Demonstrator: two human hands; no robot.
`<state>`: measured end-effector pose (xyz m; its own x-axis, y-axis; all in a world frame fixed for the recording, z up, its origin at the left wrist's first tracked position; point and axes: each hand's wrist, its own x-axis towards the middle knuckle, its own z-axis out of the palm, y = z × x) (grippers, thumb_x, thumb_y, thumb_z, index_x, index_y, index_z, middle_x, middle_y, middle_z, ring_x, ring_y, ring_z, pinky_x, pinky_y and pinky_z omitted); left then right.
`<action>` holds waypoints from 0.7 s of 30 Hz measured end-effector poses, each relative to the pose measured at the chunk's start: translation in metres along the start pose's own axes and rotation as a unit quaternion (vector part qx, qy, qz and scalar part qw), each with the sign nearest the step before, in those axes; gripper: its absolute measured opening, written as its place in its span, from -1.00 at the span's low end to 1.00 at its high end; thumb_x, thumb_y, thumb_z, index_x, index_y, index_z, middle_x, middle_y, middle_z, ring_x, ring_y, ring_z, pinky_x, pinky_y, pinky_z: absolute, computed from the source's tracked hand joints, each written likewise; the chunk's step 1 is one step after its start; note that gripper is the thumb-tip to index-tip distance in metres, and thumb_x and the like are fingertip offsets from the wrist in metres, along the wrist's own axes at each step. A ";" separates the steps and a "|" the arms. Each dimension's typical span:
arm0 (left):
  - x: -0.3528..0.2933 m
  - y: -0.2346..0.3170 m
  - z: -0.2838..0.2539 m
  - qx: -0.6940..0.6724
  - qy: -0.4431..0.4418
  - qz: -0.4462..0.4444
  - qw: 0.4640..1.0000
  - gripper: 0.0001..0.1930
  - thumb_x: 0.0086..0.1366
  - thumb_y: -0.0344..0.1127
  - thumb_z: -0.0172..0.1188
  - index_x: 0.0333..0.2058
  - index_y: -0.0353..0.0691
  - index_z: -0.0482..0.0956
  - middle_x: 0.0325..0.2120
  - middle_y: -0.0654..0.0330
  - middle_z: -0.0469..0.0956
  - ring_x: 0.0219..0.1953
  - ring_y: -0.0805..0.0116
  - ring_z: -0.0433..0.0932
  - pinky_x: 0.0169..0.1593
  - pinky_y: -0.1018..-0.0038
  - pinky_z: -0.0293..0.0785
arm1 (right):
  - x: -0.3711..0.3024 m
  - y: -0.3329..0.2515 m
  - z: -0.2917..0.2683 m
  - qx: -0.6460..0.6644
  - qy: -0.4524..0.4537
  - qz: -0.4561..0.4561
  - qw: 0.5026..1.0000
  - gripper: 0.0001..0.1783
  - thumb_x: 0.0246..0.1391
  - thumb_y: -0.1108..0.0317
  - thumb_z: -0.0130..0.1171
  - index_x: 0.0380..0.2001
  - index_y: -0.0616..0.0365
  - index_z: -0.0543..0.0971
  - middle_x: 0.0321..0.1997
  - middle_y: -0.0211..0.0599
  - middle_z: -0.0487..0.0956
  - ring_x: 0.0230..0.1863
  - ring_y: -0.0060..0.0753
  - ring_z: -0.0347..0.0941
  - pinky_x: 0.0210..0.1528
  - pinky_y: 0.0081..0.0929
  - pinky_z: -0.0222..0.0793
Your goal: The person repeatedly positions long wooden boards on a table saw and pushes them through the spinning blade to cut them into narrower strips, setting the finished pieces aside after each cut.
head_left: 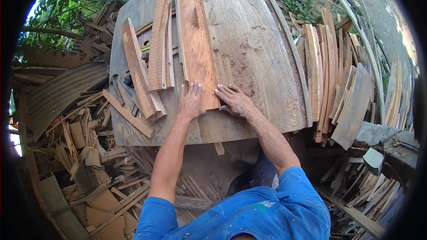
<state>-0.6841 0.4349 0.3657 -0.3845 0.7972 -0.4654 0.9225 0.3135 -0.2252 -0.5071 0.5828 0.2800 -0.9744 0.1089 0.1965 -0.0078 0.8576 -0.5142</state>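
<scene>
A long reddish-brown plank [200,58] lies lengthwise on a worn wooden workbench [275,58], its near end close to the bench's front edge. My left hand [191,101] rests flat on the plank's left side near that end, fingers pointing forward. At the right edge, my right hand [236,101] has its fingers apart, the tips touching the plank's side. Sawdust coats both my forearms. Left of the plank lie shorter cut boards [160,40], one sawn piece [135,62] slanting beside them. Between these, a small yellow item [145,49] is partly hidden.
Sawdust [249,62] is scattered over the bench's right half. Stacked boards [322,71] stand along its right side. Piled offcuts [89,151] and a corrugated sheet [66,89] fill the left. A narrow strip [126,113] juts past the bench's left edge.
</scene>
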 end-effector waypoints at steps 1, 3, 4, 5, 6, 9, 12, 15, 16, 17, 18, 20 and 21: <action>0.004 -0.002 -0.002 0.001 0.000 0.000 1.000 0.24 -0.13 0.15 0.55 0.42 -0.31 0.07 0.47 0.00 0.05 0.52 0.18 0.01 0.53 -0.03 -0.24 | 0.003 0.003 0.000 -0.007 0.001 -0.001 1.000 -0.20 0.26 -0.12 0.09 0.39 0.16 0.25 0.46 -0.02 0.30 0.49 -0.12 0.18 0.49 -0.12 0.03; 0.012 -0.004 -0.004 0.003 -0.008 -0.008 1.000 0.24 -0.11 0.16 0.54 0.43 -0.29 0.06 0.47 0.02 0.05 0.52 0.21 -0.01 0.53 -0.06 -0.25 | 0.009 0.009 -0.001 -0.013 0.003 -0.002 1.000 -0.21 0.26 -0.11 0.08 0.39 0.16 0.24 0.46 -0.03 0.30 0.49 -0.12 0.18 0.49 -0.12 0.03; 0.016 -0.005 -0.005 0.004 -0.008 -0.007 1.000 0.24 -0.11 0.16 0.54 0.43 -0.29 0.06 0.47 0.02 0.05 0.52 0.21 -0.01 0.53 -0.06 -0.25 | 0.011 0.011 -0.001 -0.014 0.002 -0.001 1.000 -0.21 0.27 -0.11 0.08 0.39 0.15 0.25 0.46 -0.03 0.30 0.49 -0.14 0.18 0.49 -0.12 0.03; 0.019 -0.006 -0.006 0.005 -0.005 -0.007 1.000 0.24 -0.11 0.16 0.54 0.43 -0.30 0.05 0.47 0.02 0.05 0.52 0.21 -0.01 0.53 -0.07 -0.25 | 0.014 0.014 -0.002 -0.015 0.000 -0.001 1.000 -0.21 0.27 -0.12 0.08 0.39 0.15 0.25 0.46 -0.04 0.30 0.50 -0.15 0.17 0.49 -0.12 0.03; 0.022 -0.008 -0.008 0.006 -0.002 -0.007 1.000 0.24 -0.11 0.16 0.54 0.43 -0.30 0.05 0.47 0.02 0.05 0.52 0.21 -0.01 0.52 -0.07 -0.24 | 0.017 0.017 -0.002 -0.014 0.001 -0.001 1.000 -0.21 0.27 -0.12 0.08 0.39 0.15 0.25 0.46 -0.04 0.30 0.50 -0.15 0.17 0.49 -0.12 0.03; 0.030 -0.013 -0.012 -0.007 0.000 -0.011 1.000 0.25 -0.12 0.16 0.54 0.43 -0.30 0.05 0.48 0.03 0.04 0.52 0.21 -0.02 0.52 -0.07 -0.23 | 0.026 0.025 -0.003 -0.013 -0.005 -0.001 1.000 -0.21 0.27 -0.11 0.08 0.39 0.14 0.24 0.47 -0.05 0.29 0.50 -0.19 0.16 0.50 -0.12 0.02; 0.037 -0.018 -0.017 -0.010 0.006 -0.012 1.000 0.25 -0.12 0.16 0.54 0.43 -0.29 0.05 0.48 0.05 0.04 0.53 0.21 -0.03 0.52 -0.07 -0.23 | 0.036 0.031 -0.006 -0.010 -0.006 -0.003 1.000 -0.21 0.27 -0.11 0.07 0.40 0.14 0.24 0.48 -0.06 0.27 0.51 -0.22 0.15 0.50 -0.12 0.01; 0.042 -0.019 -0.026 -0.034 0.012 -0.026 0.999 0.23 -0.10 0.14 0.54 0.43 -0.28 0.05 0.48 0.07 0.05 0.53 0.23 -0.05 0.53 -0.06 -0.24 | 0.046 0.039 -0.010 -0.028 -0.010 -0.005 1.000 -0.20 0.27 -0.12 0.07 0.42 0.11 0.21 0.50 -0.10 0.24 0.54 -0.25 0.09 0.53 -0.14 -0.05; 0.041 -0.019 -0.026 -0.034 0.012 -0.027 0.999 0.23 -0.10 0.14 0.54 0.43 -0.28 0.05 0.48 0.07 0.05 0.53 0.23 -0.05 0.53 -0.06 -0.24 | 0.047 0.040 -0.009 -0.028 -0.010 -0.006 1.000 -0.20 0.27 -0.12 0.07 0.42 0.11 0.21 0.50 -0.10 0.24 0.54 -0.25 0.09 0.53 -0.14 -0.05; 0.039 -0.020 -0.026 0.000 0.002 -0.027 1.000 0.20 -0.06 0.15 0.51 0.43 -0.26 0.05 0.48 0.08 0.03 0.54 0.22 -0.08 0.53 -0.05 -0.23 | 0.049 0.040 -0.008 -0.020 -0.022 0.011 0.999 -0.20 0.27 -0.13 0.07 0.42 0.09 0.21 0.51 -0.12 0.24 0.54 -0.26 0.08 0.54 -0.14 -0.07; 0.037 -0.022 -0.023 0.033 -0.010 -0.028 0.999 0.17 -0.02 0.15 0.48 0.44 -0.24 0.05 0.49 0.09 0.01 0.54 0.22 -0.10 0.53 -0.04 -0.23 | 0.051 0.039 -0.007 -0.011 -0.036 0.028 0.999 -0.20 0.27 -0.14 0.06 0.42 0.07 0.20 0.51 -0.14 0.23 0.55 -0.26 0.06 0.55 -0.15 -0.09; 0.041 -0.031 -0.018 0.037 -0.002 -0.030 0.999 0.14 -0.01 0.13 0.47 0.43 -0.24 0.07 0.48 0.10 0.03 0.54 0.21 -0.10 0.53 -0.06 -0.24 | 0.055 0.046 -0.010 -0.022 -0.027 0.017 0.999 -0.19 0.27 -0.15 0.05 0.43 0.07 0.20 0.51 -0.15 0.23 0.55 -0.26 0.05 0.55 -0.14 -0.10; 0.043 -0.035 -0.018 0.044 0.009 -0.031 0.999 0.11 0.00 0.10 0.47 0.42 -0.24 0.09 0.48 0.11 0.05 0.54 0.20 -0.10 0.52 -0.09 -0.25 | 0.058 0.049 -0.011 -0.034 -0.015 0.006 0.999 -0.19 0.27 -0.16 0.04 0.43 0.06 0.20 0.52 -0.16 0.23 0.56 -0.26 0.05 0.55 -0.13 -0.11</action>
<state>-0.7323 0.4671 0.3690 -0.4400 0.7868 -0.4328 0.8899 0.3176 -0.3274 -0.5620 0.6363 0.2757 -0.9805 0.1060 0.1655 0.0188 0.8888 -0.4579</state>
